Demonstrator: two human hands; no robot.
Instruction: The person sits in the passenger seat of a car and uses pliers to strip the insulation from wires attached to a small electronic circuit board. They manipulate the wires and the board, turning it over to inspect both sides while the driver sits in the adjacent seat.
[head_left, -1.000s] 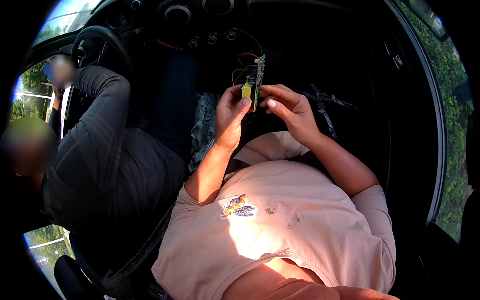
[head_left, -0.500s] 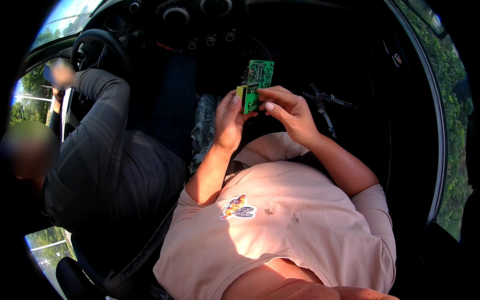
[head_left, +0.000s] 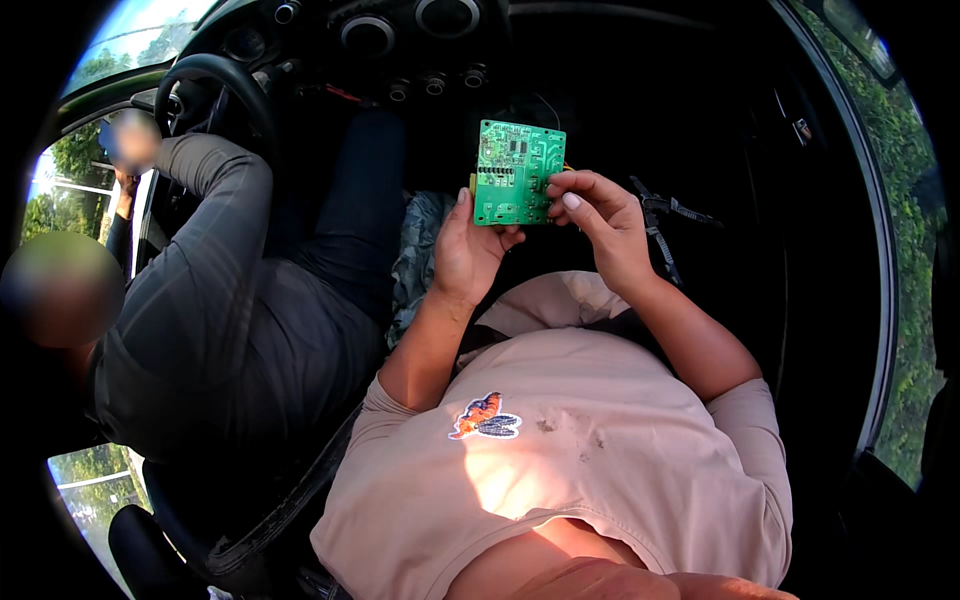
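Observation:
A green circuit board is held up over my lap, its broad soldered face toward me. My left hand is closed on its lower left edge, thumb at the side and fingers behind. At the left edge, part of a yellow component peeks out. My right hand is closed at the right edge, its bent fingertips and thumb against the board. Behind the right edge a bit of thin orange wire shows. The board's far side is hidden.
A dark opened multi-tool lies right of my right hand. On my left another person sits behind a steering wheel. Crumpled grey-green cloth lies between us. The dashboard knobs are ahead, the door window at right.
The board has turned from a steep angle to show its broad face. Both my hands still hold it, and my right hand has shifted slightly rightward with its edge.

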